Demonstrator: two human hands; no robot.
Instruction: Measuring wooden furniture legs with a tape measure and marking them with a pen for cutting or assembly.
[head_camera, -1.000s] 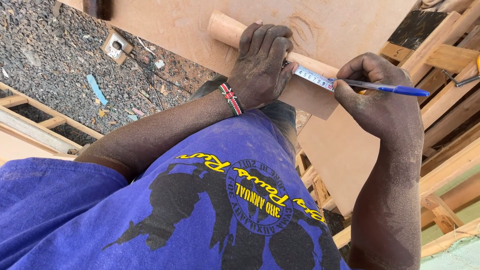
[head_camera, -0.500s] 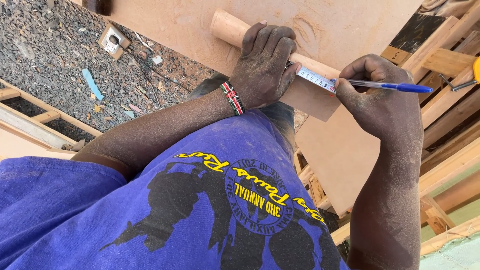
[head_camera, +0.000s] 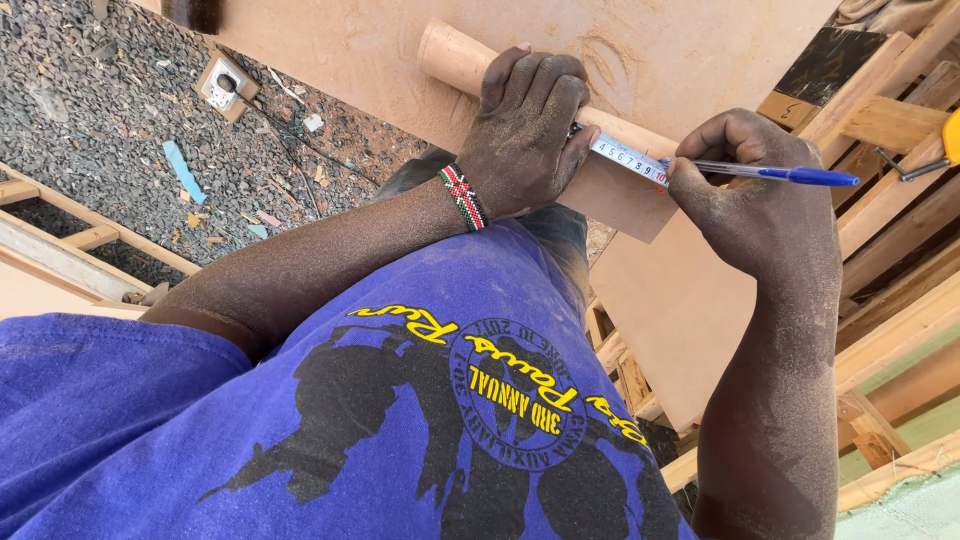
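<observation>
My left hand presses down on a narrow wooden piece and pins a tape measure blade against it. A beaded wristband sits on that wrist. My right hand grips a blue pen, its tip held at the blade's end on the wood. Both hands are dusty. The wooden piece lies across a large flat board. The tape's case is hidden under my left hand.
Gravel ground lies at the left with a white socket box and blue scraps. Timber frames sit lower left. Stacked wooden battens fill the right side. My blue shirt covers the foreground.
The view has shifted slightly. My right hand and the pen have edged a little left along the tape blade. My left hand stays pressed on the wood.
</observation>
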